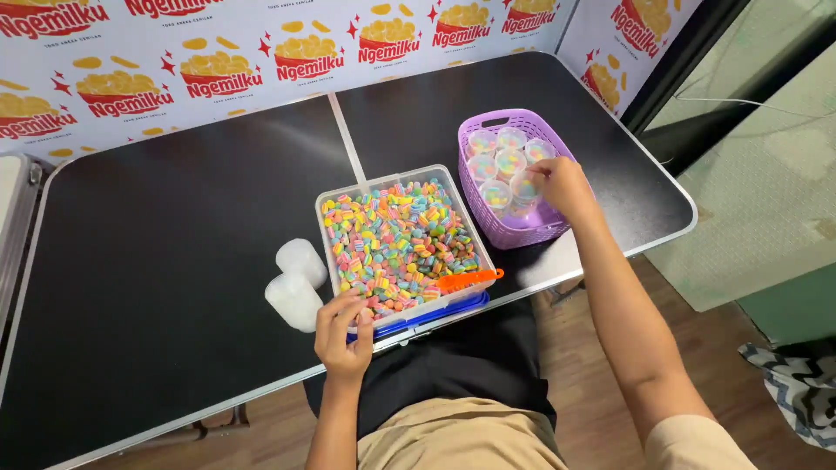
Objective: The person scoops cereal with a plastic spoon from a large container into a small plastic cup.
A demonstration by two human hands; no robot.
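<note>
Fingers of right hand (562,187) clamp a candy cup (525,190); left hand (344,335) grips the tub (383,178) rim.

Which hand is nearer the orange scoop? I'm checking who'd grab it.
Left. The left hand rests on the candy tub's near edge beside the orange scoop; the right hand is over the purple basket.

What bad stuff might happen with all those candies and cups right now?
The clear candy tub sits near the table's front edge, so a push from the left hand might tip it off. The orange scoop rests loosely on the tub's rim and may slide off. The right hand reaching into the purple basket might knock over the filled cups.
</note>
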